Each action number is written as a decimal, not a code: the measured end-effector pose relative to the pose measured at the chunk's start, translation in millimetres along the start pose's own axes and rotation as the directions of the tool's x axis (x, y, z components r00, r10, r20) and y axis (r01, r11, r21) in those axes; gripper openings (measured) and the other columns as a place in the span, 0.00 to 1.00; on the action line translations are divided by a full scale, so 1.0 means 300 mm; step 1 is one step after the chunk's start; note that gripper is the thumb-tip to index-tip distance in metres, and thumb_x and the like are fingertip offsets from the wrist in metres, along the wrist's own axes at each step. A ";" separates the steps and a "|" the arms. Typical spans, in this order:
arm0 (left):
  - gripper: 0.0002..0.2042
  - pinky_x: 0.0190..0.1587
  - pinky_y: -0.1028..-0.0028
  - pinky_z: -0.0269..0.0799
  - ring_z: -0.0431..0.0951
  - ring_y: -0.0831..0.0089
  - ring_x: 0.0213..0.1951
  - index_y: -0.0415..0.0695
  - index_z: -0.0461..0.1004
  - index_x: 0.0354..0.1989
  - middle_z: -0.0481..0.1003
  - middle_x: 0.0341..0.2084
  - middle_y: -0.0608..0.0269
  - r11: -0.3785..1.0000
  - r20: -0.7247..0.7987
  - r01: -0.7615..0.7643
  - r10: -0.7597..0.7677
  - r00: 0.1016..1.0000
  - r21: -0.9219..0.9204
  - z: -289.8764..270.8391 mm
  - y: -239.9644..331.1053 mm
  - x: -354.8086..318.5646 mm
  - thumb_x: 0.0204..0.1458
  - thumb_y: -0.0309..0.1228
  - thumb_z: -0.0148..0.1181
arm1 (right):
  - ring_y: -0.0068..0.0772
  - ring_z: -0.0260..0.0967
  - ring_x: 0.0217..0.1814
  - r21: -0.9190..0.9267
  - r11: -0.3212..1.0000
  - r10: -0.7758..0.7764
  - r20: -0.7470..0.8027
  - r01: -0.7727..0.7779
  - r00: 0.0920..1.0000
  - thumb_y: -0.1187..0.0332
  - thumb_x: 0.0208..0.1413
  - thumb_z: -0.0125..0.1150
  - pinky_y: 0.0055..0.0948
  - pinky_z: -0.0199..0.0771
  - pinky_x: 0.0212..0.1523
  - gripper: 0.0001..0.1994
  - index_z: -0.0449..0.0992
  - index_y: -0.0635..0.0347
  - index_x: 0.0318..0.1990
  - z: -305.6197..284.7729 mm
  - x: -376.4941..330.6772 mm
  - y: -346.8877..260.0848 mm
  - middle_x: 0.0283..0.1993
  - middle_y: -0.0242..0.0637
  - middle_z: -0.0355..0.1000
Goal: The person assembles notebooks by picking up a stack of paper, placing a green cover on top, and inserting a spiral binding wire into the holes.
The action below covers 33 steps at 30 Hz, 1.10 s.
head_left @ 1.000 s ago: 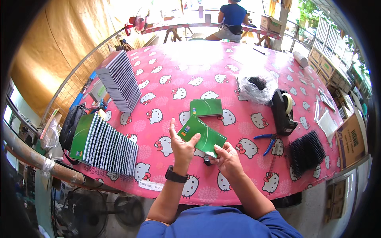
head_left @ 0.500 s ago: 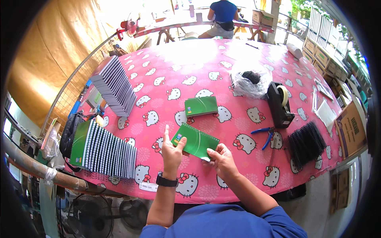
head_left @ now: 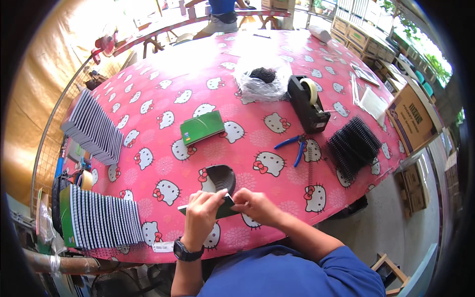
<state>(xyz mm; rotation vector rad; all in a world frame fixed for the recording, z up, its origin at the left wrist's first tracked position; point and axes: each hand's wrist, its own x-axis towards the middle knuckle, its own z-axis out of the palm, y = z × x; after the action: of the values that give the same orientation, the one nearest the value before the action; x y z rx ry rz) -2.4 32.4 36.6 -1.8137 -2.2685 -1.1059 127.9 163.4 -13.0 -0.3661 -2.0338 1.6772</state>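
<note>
Low over the near part of the table, I hold a small green notebook [head_left: 225,210] tilted on edge between both hands. My left hand [head_left: 202,210] grips its left part, with the thumb and fingers pressed together near the top corner. At its right edge, my right hand [head_left: 255,205] pinches with thumb and fingertips. Just beyond my fingers a dark, curved, ribbed sheaf [head_left: 221,179] bulges out, seemingly bent pages of the notebook. Farther off lies a short stack of green notebooks [head_left: 202,127]. Blue-handled pliers [head_left: 296,144] and a single wire coil [head_left: 310,168] rest to the right.
Bound notebooks [head_left: 101,218] stand in a row at left, with another tall stack [head_left: 94,127] behind. At right are a heap of black coils [head_left: 352,148], a tape dispenser [head_left: 308,106], a plastic bag [head_left: 263,81] and a carton [head_left: 414,119]. Another person [head_left: 222,12] is at a far table.
The notebook has gone from lying face up to tilted on edge, with the dark curved sheaf now showing. Both hands have closed in on it. The whole view has shifted to the right.
</note>
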 end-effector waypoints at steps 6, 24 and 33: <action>0.15 0.37 0.71 0.64 0.72 0.72 0.32 0.46 0.78 0.42 0.73 0.28 0.69 0.978 -0.113 -0.080 0.103 0.988 0.191 0.037 0.009 -0.082 0.43 0.23 0.59 | 0.42 0.70 0.41 -0.712 0.596 -0.194 -0.576 -0.371 0.794 0.62 0.47 0.66 0.35 0.70 0.42 0.16 0.74 0.61 0.41 -0.476 0.007 0.038 0.38 0.42 0.72; 0.08 0.38 0.68 0.69 0.74 0.67 0.34 0.46 0.78 0.34 0.75 0.28 0.65 0.996 -0.033 -0.013 0.010 0.999 -0.092 0.010 -0.023 -0.037 0.43 0.24 0.62 | 0.28 0.68 0.36 -0.269 0.930 -0.177 0.270 0.251 0.947 0.77 0.43 0.67 0.25 0.70 0.35 0.13 0.79 0.55 0.39 -0.142 0.077 -0.106 0.33 0.31 0.69; 0.11 0.40 0.68 0.68 0.73 0.67 0.35 0.48 0.77 0.38 0.75 0.30 0.66 0.996 -0.003 -0.022 0.022 1.000 -0.081 0.009 -0.033 -0.057 0.44 0.25 0.62 | 0.31 0.71 0.39 -0.135 0.990 0.104 0.500 -0.041 0.860 0.80 0.46 0.62 0.29 0.72 0.40 0.15 0.76 0.59 0.43 -0.151 0.086 -0.087 0.35 0.36 0.70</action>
<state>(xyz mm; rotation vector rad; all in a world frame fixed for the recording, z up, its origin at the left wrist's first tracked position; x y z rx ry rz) -4.4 19.0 22.2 -1.8606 -2.2282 -1.2129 131.8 208.8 23.5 -0.0319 -2.5347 1.8449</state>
